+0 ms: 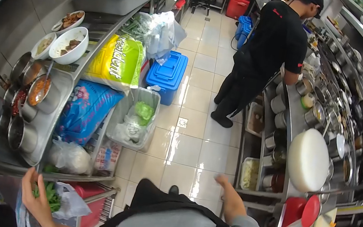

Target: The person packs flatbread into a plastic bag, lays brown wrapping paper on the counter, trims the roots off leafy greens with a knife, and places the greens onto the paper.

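My left hand (36, 192) is at the lower left, its fingers apart, by the front corner of the metal shelf (40, 156). Close under it is a plastic bag with green leaves (51, 197). Nothing shows in that hand. Over the tiled floor, my right hand (220, 179) hangs at the end of a bent arm, away from any object; it is small in view and its fingers are hard to make out. A tray on the left shelf bears several metal pots, one with orange sauce (39, 91), and white bowls (69, 45) stand behind it.
A co-worker in black (271, 46) stands at the right counter, which holds many pots and a round white block (308, 160). Left of the aisle are a grey bin (134, 122), a blue box (166, 74), a yellow-green sack (115, 63) and a blue sack (87, 109).
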`<state>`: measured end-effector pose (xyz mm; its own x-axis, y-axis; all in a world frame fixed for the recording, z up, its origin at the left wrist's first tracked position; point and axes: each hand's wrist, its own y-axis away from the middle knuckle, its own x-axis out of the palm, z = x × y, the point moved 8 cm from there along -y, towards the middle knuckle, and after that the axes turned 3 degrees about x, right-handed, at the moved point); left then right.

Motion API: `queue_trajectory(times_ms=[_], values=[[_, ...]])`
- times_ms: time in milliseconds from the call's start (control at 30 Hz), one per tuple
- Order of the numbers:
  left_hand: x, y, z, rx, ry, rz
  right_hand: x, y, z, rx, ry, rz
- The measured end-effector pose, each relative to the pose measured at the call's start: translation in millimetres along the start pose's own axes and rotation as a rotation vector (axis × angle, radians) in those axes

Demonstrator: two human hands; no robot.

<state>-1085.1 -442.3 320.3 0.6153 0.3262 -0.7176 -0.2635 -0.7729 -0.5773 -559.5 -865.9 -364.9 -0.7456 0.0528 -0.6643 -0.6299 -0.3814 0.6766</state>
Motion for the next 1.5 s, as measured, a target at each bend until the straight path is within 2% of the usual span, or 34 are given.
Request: queue_trajectory(times_ms=[33, 67, 100, 167, 200, 233, 300, 400, 433, 533, 600, 700, 800, 867, 1033, 1133, 1233, 1333, 1500], values=[[13, -9, -18, 0.041, -0.007, 0.023, -46, -16, 77, -0.089, 0.059, -0.109], [25, -18, -32, 0.086, -0.013, 0.042, -73, -43, 139, -0.184, -0.111, -0.147], [35, -24, -42, 0.104, -0.042, 0.029, -116, -27, 219, -0.266, -0.317, -0.119], [60, -38, -61, 0.153, -0.092, 0.007, -129, -99, 322, -0.504, -0.441, 0.041], [77, -46, -68, 0.163, -0.093, 0.011, -166, -67, 383, -0.544, -0.618, 0.148], [95, -54, -75, 0.174, -0.092, 0.012, -200, -48, 434, -0.596, -0.654, 0.261], [138, -80, -93, 0.189, -0.053, 0.009, -253, -42, 504, -0.727, -0.668, 0.317], [222, -143, -131, 0.194, 0.04, 0.076, -333, -53, 558, -0.943, -0.633, 0.372], [252, -170, -146, 0.215, 0.11, 0.084, -369, -51, 563, -1.013, -0.619, 0.334], [357, -254, -211, 0.249, 0.351, 0.193, -463, -56, 554, -1.028, -0.537, 0.19], [442, -300, -270, 0.366, 0.499, 0.357, -513, -56, 534, -0.995, -0.493, 0.061], [570, -351, -384, 0.678, 0.673, 0.638, -570, -64, 520, -0.956, -0.476, -0.052], [673, -391, -491, 0.97, 0.659, 0.613, -620, -90, 521, -0.941, -0.49, -0.204], [719, -421, -552, 1.025, 0.741, 0.563, -651, -110, 530, -0.969, -0.525, -0.302], [808, -490, -665, 1.063, 0.791, 0.547, -719, -198, 542, -0.865, -0.732, -0.477], [868, -528, -695, 1.061, 0.768, 0.601, -751, -259, 549, -0.786, -0.855, -0.499], [935, -565, -695, 0.979, 0.713, 0.69, -787, -295, 562, -0.721, -0.873, -0.519], [1032, -598, -665, 0.875, 0.601, 0.791, -816, -337, 559, -0.627, -0.869, -0.587], [1184, -667, -619, 0.679, 0.443, 1.026, -841, -415, 516, -0.324, -0.953, -0.688]])
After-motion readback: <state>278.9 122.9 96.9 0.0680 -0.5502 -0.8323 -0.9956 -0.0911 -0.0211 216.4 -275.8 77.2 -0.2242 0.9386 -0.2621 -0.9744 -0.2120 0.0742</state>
